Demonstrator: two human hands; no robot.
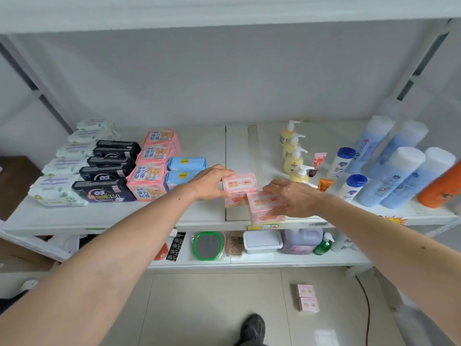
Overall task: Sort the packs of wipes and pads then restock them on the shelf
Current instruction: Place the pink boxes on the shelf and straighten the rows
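Two pale pink packs at the front middle of the white shelf (112, 218), edges touching. Left hand (212, 182) curled over the rear pink pack (239, 189), fingers (225, 172) on its top and thumb low on the near side, gripping it. Right hand (290, 198) laid over the front pink pack (265, 208), fingers spread and only slightly bent across top and right face; whether gripping or merely pressing, cannot tell. Front pack hanging a little over the shelf lip. At 9 o'clock from the hands, sorted rows running front to back: blue packs (185, 169) nearest, then pink bear-print packs (151, 168), then dark navy packs (109, 171), then white wipe packs (64, 176) at the far left. At 2 o'clock, just beside the right hand, a line of yellow pump bottles (293, 156) and two small tubes, one orange (324, 184), crowding the space to the right of the pink packs. Farther out at 3 o'clock, white bottles with blue caps (343, 162), tall pale blue bottles (396, 176) and an orange bottle (441, 189). Lower shelf at 6 o'clock carrying a green-rimmed item, a white lidded box (262, 242), a purple jug and a green bottle. On the floor at 5 o'clock, two more pink packs (308, 298) lying side by side, near a dark shoe (254, 325).
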